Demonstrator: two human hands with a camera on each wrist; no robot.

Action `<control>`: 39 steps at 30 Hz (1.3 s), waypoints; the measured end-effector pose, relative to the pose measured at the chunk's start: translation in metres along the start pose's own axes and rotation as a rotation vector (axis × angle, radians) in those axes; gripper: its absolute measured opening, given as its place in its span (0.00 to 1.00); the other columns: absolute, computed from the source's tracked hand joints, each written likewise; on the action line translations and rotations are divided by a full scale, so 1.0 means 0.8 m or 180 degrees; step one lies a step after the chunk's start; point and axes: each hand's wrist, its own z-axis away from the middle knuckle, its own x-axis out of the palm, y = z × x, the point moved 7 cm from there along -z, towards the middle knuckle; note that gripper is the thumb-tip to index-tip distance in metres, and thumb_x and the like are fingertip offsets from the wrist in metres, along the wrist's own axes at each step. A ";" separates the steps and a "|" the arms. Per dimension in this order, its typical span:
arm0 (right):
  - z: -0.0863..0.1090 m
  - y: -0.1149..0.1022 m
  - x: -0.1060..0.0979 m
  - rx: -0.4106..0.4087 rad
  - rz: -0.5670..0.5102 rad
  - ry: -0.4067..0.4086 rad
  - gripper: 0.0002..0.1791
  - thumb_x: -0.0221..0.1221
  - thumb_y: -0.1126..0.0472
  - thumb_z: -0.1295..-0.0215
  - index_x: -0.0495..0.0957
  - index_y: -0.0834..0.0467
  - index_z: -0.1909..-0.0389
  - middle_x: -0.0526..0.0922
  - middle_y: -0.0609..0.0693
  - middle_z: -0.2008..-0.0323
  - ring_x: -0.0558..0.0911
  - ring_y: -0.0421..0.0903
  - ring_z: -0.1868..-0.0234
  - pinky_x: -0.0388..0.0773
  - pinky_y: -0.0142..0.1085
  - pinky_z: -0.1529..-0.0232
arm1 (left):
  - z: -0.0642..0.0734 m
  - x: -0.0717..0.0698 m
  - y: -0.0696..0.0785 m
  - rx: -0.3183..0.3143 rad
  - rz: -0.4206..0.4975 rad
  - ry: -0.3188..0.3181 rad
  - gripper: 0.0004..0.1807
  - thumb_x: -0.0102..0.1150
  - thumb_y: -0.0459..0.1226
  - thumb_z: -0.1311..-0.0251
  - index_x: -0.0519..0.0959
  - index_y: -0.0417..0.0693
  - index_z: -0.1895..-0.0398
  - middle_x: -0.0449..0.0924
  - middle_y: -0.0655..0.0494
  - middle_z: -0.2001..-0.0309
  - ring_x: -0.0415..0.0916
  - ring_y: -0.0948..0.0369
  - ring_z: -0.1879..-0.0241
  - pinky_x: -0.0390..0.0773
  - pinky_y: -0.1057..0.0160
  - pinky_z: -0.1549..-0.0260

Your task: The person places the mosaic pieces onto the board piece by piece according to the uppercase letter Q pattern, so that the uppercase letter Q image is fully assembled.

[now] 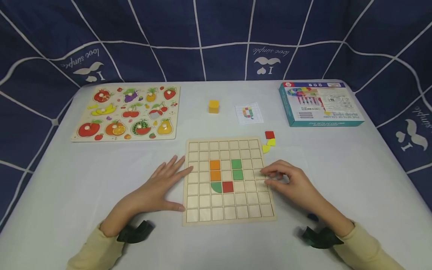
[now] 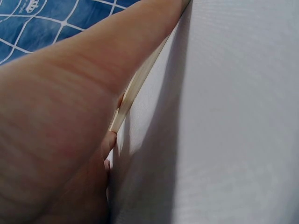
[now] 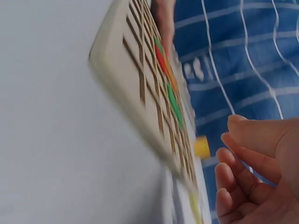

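A wooden grid board [image 1: 217, 214] lies flat on the white table. In its cells are two orange squares [image 1: 215, 175], two green squares [image 1: 237, 174], a red square [image 1: 227, 187] and a green quarter-circle [image 1: 216, 187]. My left hand [image 1: 158, 191] rests with spread fingers at the board's left edge, fingertips and thumb right on the rim. Over the right edge hovers my right hand [image 1: 298, 187], fingers loosely bent. The right wrist view shows its thumb [image 3: 254, 133] apart from the fingers, with nothing between them. Past the board's far right corner lie a red square [image 1: 269, 135] and two yellow rounded pieces [image 1: 266, 149].
Behind the board are a yellow cube [image 1: 213, 107] and a pattern card [image 1: 240, 117]. A fruit peg puzzle [image 1: 126, 129] lies at the far left, a teal-edged box [image 1: 317, 107] at the far right. A dark blue checked cloth [image 1: 222, 26] hangs behind the table.
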 end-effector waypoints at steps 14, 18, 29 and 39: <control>0.068 0.067 -0.065 0.0825 0.0909 0.0576 0.07 0.64 0.66 0.43 0.84 0.59 0.63 0.83 0.49 0.69 0.70 0.40 0.76 0.68 0.27 0.79 | 0.000 -0.005 0.000 0.0059 0.0002 0.0005 0.60 0.68 0.63 0.64 0.52 0.55 0.27 0.34 0.50 0.26 0.26 0.51 0.30 0.34 0.44 0.37; 0.077 0.069 -0.065 0.0900 0.0981 0.0783 0.06 0.64 0.68 0.43 0.84 0.59 0.64 0.82 0.48 0.70 0.70 0.40 0.76 0.67 0.27 0.80 | -0.001 -0.005 0.000 0.0065 -0.0007 0.0021 0.60 0.68 0.63 0.64 0.52 0.55 0.27 0.35 0.50 0.26 0.26 0.52 0.29 0.34 0.43 0.37; 0.075 0.060 -0.050 0.0627 0.1024 0.0708 0.11 0.69 0.70 0.52 0.85 0.56 0.66 0.80 0.43 0.67 0.74 0.39 0.66 0.67 0.21 0.68 | 0.001 -0.001 -0.001 0.0068 0.0012 0.0045 0.60 0.67 0.65 0.65 0.52 0.55 0.27 0.36 0.50 0.26 0.26 0.51 0.29 0.34 0.44 0.37; 0.067 0.055 -0.031 0.0189 0.1134 0.0521 0.25 0.77 0.69 0.71 0.80 0.56 0.66 0.75 0.42 0.66 0.70 0.42 0.62 0.64 0.30 0.63 | 0.000 -0.001 -0.001 0.0058 0.0011 0.0032 0.60 0.68 0.64 0.65 0.52 0.55 0.27 0.36 0.50 0.26 0.26 0.51 0.29 0.35 0.44 0.37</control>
